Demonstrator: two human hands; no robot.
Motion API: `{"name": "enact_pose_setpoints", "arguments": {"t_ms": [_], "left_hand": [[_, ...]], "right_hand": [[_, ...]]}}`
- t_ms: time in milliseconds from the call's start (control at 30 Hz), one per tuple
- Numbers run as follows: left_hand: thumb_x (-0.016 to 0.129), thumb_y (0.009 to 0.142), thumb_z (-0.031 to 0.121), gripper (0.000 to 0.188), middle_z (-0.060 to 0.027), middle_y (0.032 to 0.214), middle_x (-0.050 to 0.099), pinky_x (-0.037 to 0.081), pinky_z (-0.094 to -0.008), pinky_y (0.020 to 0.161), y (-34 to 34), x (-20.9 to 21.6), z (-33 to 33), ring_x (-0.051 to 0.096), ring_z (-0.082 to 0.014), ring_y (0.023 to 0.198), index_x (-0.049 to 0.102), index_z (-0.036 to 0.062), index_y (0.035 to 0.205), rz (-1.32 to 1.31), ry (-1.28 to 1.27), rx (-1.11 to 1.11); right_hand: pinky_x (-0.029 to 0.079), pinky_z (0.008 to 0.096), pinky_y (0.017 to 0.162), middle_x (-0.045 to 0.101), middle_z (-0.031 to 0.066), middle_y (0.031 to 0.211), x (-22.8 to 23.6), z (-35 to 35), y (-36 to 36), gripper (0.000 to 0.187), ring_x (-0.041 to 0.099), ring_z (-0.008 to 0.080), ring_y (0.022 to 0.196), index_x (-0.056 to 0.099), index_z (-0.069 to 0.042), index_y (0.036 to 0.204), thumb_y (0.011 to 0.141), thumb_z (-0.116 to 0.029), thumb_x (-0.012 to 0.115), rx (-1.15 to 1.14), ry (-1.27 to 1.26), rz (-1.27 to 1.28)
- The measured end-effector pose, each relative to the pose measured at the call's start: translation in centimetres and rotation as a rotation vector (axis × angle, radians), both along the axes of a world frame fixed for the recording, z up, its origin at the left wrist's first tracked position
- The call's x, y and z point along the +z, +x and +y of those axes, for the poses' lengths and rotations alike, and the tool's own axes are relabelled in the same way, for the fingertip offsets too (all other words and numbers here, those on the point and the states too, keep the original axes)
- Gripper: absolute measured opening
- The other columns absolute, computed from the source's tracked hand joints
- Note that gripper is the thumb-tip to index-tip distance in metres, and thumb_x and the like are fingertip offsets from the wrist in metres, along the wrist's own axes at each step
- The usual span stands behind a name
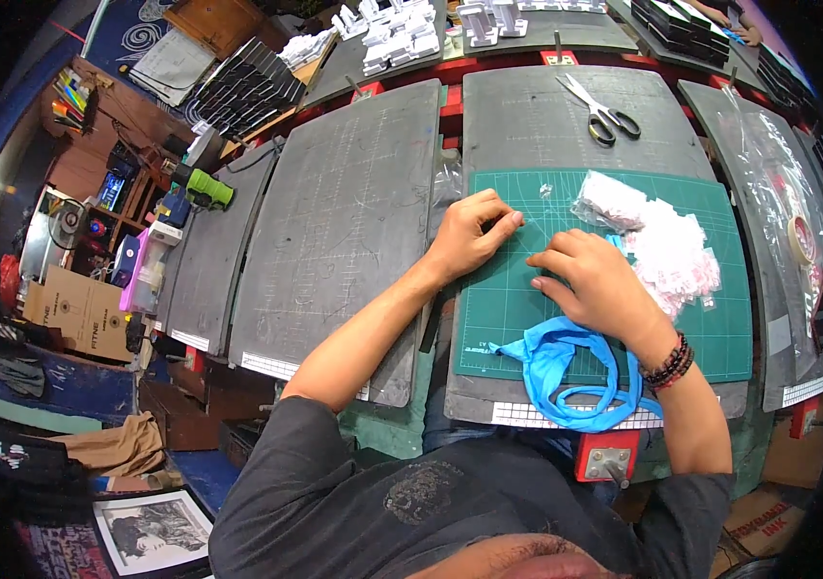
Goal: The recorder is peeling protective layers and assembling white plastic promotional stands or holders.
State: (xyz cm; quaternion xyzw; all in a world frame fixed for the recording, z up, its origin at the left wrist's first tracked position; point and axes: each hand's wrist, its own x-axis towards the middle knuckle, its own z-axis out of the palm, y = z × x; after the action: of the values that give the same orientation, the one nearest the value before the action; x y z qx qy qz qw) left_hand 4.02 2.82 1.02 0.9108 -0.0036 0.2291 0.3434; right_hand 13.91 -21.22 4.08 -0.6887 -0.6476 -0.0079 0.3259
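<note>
Over the left part of a green cutting mat (488, 318), my left hand (471, 236) is closed, thumb and forefinger together at the tip. Whatever they pinch is too small to make out. Just to its right, my right hand (587, 278) hovers above the mat with bent fingers and the thumb apart, nothing visible between them. Beyond the right hand lies a heap of small white and pink pieces (670, 253), with a clear plastic packet (609, 200) of similar pieces at its far left. A looped blue cloth strip (566, 372) rests near the right wrist, which wears dark beads.
Scissors (597, 108) with black handles lie beyond the mat on a grey board (517, 116). To the right, clear plastic sheets and a tape roll (801, 239) cover another board. White plastic parts (402, 39) and black stacks (677, 34) stand at the back.
</note>
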Motion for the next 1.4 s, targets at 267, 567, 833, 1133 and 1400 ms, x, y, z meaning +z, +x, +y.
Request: {"name": "enact_pose_setpoints", "arguments": {"t_ms": [267, 567, 833, 1133, 1400], "left_hand": [[0.073, 0.103, 0.021, 0.022, -0.0111, 0.085, 0.067, 0.05, -0.0364, 0.069, -0.03, -0.12, 0.07, 0.064, -0.0227, 0.076, 0.081, 0.0017, 0.098, -0.001, -0.003, -0.009], [0.072, 0.103, 0.021, 0.022, -0.0109, 0.085, 0.067, 0.05, -0.0361, 0.069, -0.03, -0.18, 0.15, 0.063, -0.0219, 0.076, 0.08, 0.0013, 0.098, 0.001, -0.006, -0.012], [0.073, 0.103, 0.02, 0.022, -0.0112, 0.086, 0.067, 0.05, -0.036, 0.069, 0.0, -0.11, -0.01, 0.064, -0.0218, 0.076, 0.08, 0.0006, 0.098, -0.014, -0.015, -0.013], [0.072, 0.103, 0.021, 0.023, -0.0118, 0.087, 0.068, 0.051, -0.0359, 0.07, -0.07, -0.05, 0.07, 0.065, -0.0226, 0.077, 0.08, 0.0004, 0.099, 0.001, -0.001, -0.013], [0.072, 0.103, 0.022, 0.023, -0.0117, 0.088, 0.068, 0.05, -0.0365, 0.07, -0.07, -0.13, 0.13, 0.064, -0.0229, 0.077, 0.08, 0.0001, 0.099, -0.006, -0.003, -0.02]], "right_hand": [[0.055, 0.045, 0.09, 0.069, 0.0114, 0.099, 0.0, 0.03, 0.01, 0.023, 0.068, 0.0319, 0.1, 0.078, -0.005, 0.108, 0.088, -0.017, 0.08, 0.004, -0.002, -0.002], [0.055, 0.0444, 0.089, 0.069, 0.0115, 0.099, 0.02, 0.02, 0.03, 0.023, 0.068, 0.0321, 0.099, 0.077, -0.004, 0.107, 0.088, -0.016, 0.08, 0.011, -0.003, -0.007], [0.056, 0.0433, 0.089, 0.07, 0.0108, 0.099, -0.02, 0.01, -0.04, 0.024, 0.068, 0.0304, 0.099, 0.078, -0.004, 0.108, 0.088, -0.017, 0.08, 0.0, -0.007, -0.019], [0.056, 0.0436, 0.09, 0.07, 0.011, 0.099, -0.04, -0.01, -0.06, 0.023, 0.068, 0.0308, 0.099, 0.079, -0.005, 0.108, 0.088, -0.017, 0.08, -0.007, -0.02, -0.017], [0.056, 0.0443, 0.089, 0.07, 0.0116, 0.098, -0.03, 0.01, -0.07, 0.023, 0.068, 0.0316, 0.099, 0.079, -0.004, 0.107, 0.088, -0.016, 0.08, -0.002, -0.014, -0.002]]}}
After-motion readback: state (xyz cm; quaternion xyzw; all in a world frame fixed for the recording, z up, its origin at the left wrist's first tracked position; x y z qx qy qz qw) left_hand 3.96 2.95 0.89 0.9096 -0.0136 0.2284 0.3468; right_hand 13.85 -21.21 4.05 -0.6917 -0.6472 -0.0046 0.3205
